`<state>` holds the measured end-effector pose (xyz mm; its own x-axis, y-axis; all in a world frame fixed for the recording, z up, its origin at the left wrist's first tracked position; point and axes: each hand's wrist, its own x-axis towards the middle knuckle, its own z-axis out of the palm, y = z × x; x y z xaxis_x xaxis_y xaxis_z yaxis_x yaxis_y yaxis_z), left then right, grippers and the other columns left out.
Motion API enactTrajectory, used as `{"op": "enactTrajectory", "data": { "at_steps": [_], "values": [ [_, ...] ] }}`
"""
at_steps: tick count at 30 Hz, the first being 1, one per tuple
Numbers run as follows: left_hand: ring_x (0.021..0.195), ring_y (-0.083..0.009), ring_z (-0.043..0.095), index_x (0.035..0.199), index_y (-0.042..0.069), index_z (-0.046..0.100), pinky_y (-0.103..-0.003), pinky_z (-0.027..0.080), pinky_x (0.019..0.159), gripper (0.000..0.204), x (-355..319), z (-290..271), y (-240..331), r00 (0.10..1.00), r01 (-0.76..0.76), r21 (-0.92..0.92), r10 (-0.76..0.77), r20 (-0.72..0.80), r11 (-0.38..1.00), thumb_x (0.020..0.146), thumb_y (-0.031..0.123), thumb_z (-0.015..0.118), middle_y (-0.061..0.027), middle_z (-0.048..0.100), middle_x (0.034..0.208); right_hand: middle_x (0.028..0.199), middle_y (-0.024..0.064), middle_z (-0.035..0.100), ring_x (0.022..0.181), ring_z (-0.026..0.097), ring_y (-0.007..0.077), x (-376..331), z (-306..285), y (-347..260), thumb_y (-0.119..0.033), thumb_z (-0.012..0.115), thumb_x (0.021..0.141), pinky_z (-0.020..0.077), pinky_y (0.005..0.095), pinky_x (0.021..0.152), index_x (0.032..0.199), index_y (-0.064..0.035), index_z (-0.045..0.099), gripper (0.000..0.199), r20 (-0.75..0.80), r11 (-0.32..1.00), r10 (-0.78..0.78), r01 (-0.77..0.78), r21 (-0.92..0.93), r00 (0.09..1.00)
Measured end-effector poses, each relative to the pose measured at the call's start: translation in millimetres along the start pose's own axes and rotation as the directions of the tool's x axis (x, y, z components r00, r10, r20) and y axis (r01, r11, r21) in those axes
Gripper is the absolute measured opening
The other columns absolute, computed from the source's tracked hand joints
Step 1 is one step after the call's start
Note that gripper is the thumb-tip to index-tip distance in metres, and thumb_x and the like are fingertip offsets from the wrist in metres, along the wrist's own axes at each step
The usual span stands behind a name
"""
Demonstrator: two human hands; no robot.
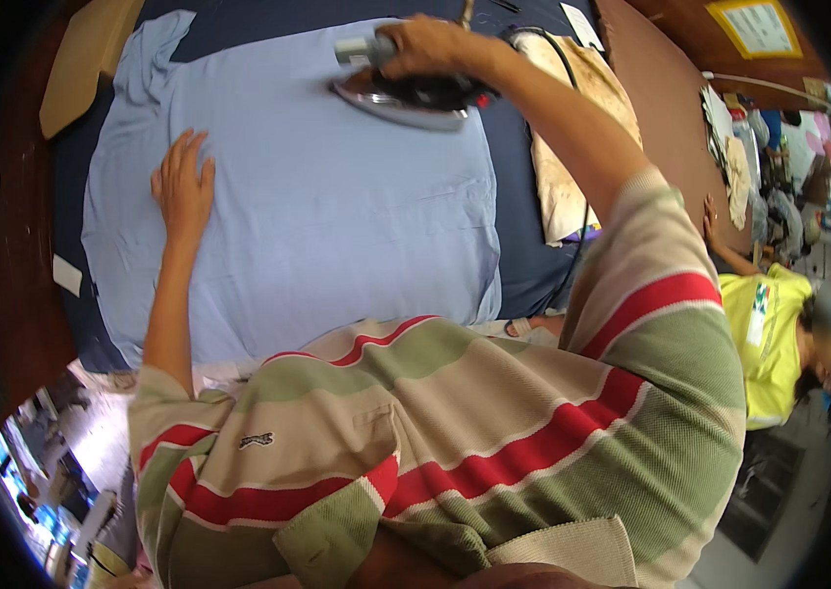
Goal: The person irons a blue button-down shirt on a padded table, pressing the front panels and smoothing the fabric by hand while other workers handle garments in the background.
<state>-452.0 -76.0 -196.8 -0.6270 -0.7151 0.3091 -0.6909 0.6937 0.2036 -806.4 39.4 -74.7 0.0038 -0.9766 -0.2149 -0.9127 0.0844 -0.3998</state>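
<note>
Right hand (pixel 427 47) gripping the iron (pixel 415 98), I point it left, long axis crosswise; my left hand (pixel 183 188) rests open on the cloth (pixel 322 196).

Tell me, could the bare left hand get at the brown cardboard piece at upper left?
Probably yes: the left hand looks empty, resting on the wrinkled light-blue cloth, and nothing seems to stand between it and the brown cardboard piece.

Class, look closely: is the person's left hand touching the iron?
Apart: the head view shows the left hand on the light-blue cloth, with a bare stretch of that cloth between it and the iron.
</note>
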Motion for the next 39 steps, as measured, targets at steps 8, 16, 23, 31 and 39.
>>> {"op": "enactTrajectory", "data": {
  "at_steps": [8,16,23,31,39],
  "values": [
    [0.119,-0.0275,0.044,0.119,0.011,0.054,-0.041,0.031,0.098,0.038,-158.4,-16.4,90.8,0.948,0.304,-0.099,-0.311,-0.070,0.948,0.081,0.013,0.057,-0.0101,0.048,0.130,0.080,0.0224,0.064,0.075,0.063,0.0369,-111.1,9.8,22.5,-0.030,0.065,0.070,0.0494,0.0436,0.069,0.110,-0.0076,0.056,0.047,0.034,0.986,-0.031,0.036,-0.163,0.999],
    [0.120,-0.0221,0.041,0.115,0.015,0.054,-0.045,0.029,0.097,0.034,-169.6,-25.3,113.3,0.943,0.332,-0.001,-0.332,-0.011,0.943,0.082,0.021,0.055,-0.0037,0.047,0.127,0.104,0.0299,0.059,0.100,0.059,0.0377,-150.1,-60.7,124.1,-0.033,0.067,0.069,0.0458,0.0397,0.085,0.123,0.0070,0.047,0.070,-0.405,0.937,0.284,-0.340,-0.074,0.869],
    [0.120,-0.0202,0.041,0.118,0.016,0.053,-0.048,0.026,0.098,0.036,-166.3,-27.6,112.0,0.941,0.338,0.043,-0.337,-0.028,0.940,0.082,0.023,0.055,-0.0018,0.046,0.129,0.102,0.0293,0.060,0.099,0.059,0.0383,-195.4,-63.4,237.9,-0.036,0.066,0.069,0.0448,0.0410,0.085,0.117,0.0056,0.049,0.066,-0.237,0.653,0.757,-0.692,0.308,0.609],
    [0.120,-0.0285,0.043,0.122,0.012,0.051,-0.042,0.034,0.098,0.038,-1.7,-1.6,-73.4,0.891,0.406,-0.126,-0.423,-0.166,0.905,0.088,0.029,0.050,-0.0091,0.044,0.133,0.110,0.0154,0.060,0.103,0.055,0.0331,-116.0,-4.9,162.9,-0.030,0.061,0.081,0.0430,0.0393,0.088,0.112,-0.0067,0.058,0.039,-0.693,0.941,-0.032,-0.212,-0.264,0.720],
    [0.090,-0.0300,0.063,0.119,-0.001,0.049,-0.039,0.047,0.081,0.057,131.0,46.5,-220.9,0.830,0.554,-0.001,-0.553,0.074,0.832,0.078,0.038,0.060,-0.0180,0.063,0.104,0.098,0.0166,0.061,0.089,0.057,0.0271,43.0,62.6,187.1,-0.035,0.062,0.080,0.0456,0.0343,0.075,0.125,-0.0045,0.050,0.055,-0.347,0.849,0.524,-0.509,0.142,0.778]
  ]
}}
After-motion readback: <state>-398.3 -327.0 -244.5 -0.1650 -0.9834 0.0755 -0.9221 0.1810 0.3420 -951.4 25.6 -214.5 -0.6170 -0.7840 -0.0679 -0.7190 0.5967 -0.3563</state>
